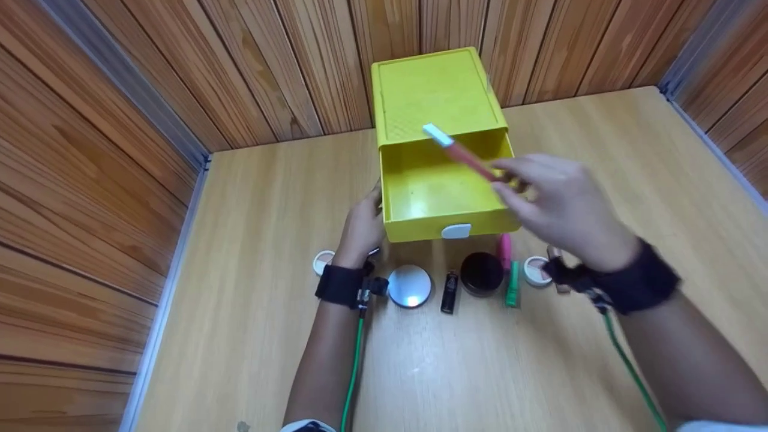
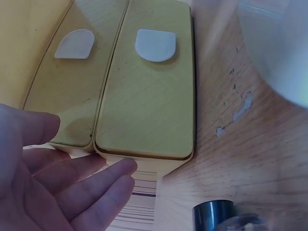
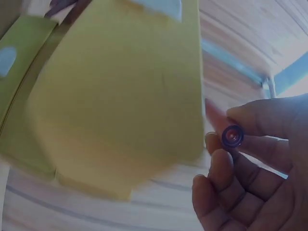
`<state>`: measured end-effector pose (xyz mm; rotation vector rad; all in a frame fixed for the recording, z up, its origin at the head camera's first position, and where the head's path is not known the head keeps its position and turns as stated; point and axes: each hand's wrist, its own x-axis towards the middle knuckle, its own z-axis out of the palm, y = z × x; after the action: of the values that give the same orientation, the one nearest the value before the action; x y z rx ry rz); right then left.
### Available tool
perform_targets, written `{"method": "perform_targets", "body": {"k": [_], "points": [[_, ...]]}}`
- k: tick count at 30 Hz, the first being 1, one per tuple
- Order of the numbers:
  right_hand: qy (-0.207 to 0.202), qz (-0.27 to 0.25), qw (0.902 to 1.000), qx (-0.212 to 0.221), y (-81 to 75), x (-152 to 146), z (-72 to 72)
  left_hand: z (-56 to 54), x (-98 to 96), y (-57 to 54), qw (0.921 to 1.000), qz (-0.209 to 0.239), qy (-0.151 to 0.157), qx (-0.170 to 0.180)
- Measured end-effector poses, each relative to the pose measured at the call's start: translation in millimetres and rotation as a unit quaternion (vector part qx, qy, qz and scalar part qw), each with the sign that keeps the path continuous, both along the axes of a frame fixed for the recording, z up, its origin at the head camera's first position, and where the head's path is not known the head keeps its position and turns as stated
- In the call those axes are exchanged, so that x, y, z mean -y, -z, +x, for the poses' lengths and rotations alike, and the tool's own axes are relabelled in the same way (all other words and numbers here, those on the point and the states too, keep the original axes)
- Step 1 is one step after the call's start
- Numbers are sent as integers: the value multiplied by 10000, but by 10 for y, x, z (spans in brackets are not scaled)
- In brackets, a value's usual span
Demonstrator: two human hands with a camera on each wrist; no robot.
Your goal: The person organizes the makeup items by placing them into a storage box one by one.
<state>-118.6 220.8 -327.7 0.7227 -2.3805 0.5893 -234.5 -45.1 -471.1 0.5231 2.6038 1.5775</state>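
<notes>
A yellow drawer box (image 1: 438, 90) stands against the back wall with its upper drawer (image 1: 414, 231) pulled out. My right hand (image 1: 558, 204) is above the drawer's right side, pinching a slim reddish tube (image 1: 469, 161) with a white end. The tube slants up and left over the drawer; in the right wrist view its round end (image 3: 233, 136) faces the camera. At the box's left side is my left hand (image 1: 362, 231), fingers extended. In the left wrist view, its fingers (image 2: 108, 180) lie along the lower edge of the drawer fronts, next to the lower drawer (image 2: 149, 106).
In front of the box lie a round silver compact (image 1: 410, 287), a black tube (image 1: 449, 292), a dark round compact (image 1: 482, 274), a pink tube (image 1: 505, 249), a green tube (image 1: 512, 285) and white-rimmed round pans (image 1: 536, 271). Wood-panelled walls (image 1: 324, 66) bound the table (image 1: 240, 270).
</notes>
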Motion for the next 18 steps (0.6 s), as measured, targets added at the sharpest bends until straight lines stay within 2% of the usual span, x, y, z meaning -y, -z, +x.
{"method": "perform_targets", "body": {"k": [5, 8, 10, 12, 14, 18], "points": [[-156, 311, 9975, 609, 19, 262, -223, 28, -32, 27, 9997, 199, -94, 73], [72, 489, 9917, 1188, -5, 410, -316, 33, -28, 33, 9997, 194, -107, 54], [235, 559, 9893, 1326, -23, 524, -344, 21, -24, 29, 9997, 188, -147, -7], [409, 581, 9884, 1345, -33, 648, -356, 1, -24, 22, 9995, 241, -175, -70], [532, 536, 9902, 1172, -14, 766, -362, -18, -25, 15, 9995, 269, -173, -40], [559, 491, 9921, 1014, 73, 971, -401, -18, -9, 11, 9998, 146, -163, 40]]}}
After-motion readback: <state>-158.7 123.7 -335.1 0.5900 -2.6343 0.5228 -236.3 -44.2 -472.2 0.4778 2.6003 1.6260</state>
